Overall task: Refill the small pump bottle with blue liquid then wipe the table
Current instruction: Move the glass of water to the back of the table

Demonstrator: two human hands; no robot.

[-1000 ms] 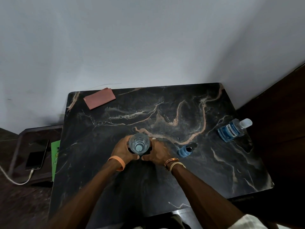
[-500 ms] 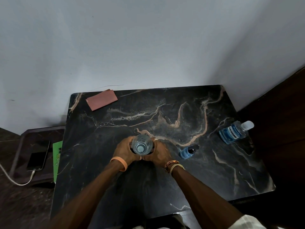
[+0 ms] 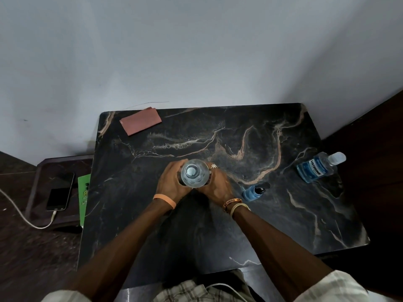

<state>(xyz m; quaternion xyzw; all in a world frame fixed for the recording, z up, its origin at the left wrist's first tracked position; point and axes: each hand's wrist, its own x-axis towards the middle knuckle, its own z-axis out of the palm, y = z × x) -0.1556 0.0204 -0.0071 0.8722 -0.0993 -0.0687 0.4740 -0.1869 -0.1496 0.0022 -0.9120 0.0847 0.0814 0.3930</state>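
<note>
We read one clear label: LISTERINE in white capitals on the blue-liquid bottle, which lies on its side at about 3 o'clock on the table, white cap pointing toward the right edge and close to it. Our right wristband carries lettering too small to make out; the green booklet off the table's left edge at 9 o'clock shows pale print we cannot read. Dead centre, our left hand and right hand wrap from both sides around a clear bottle seen from straight above, fingers curled and closed on its body. The small pump bottle, blue with a black pump head, lies tipped over just right of our right wrist, at roughly 4 o'clock from the clear bottle, apart from the hand. A folded reddish cloth sits at 11 o'clock, hard against the far edge by the wall. The far half of the dark marble top between cloth and Listerine is bare, as is the near right quarter toward 5 o'clock. The table butts the white wall at 12 o'clock. On a low side tray at 9 o'clock a phone lies plugged into a white cable.
</note>
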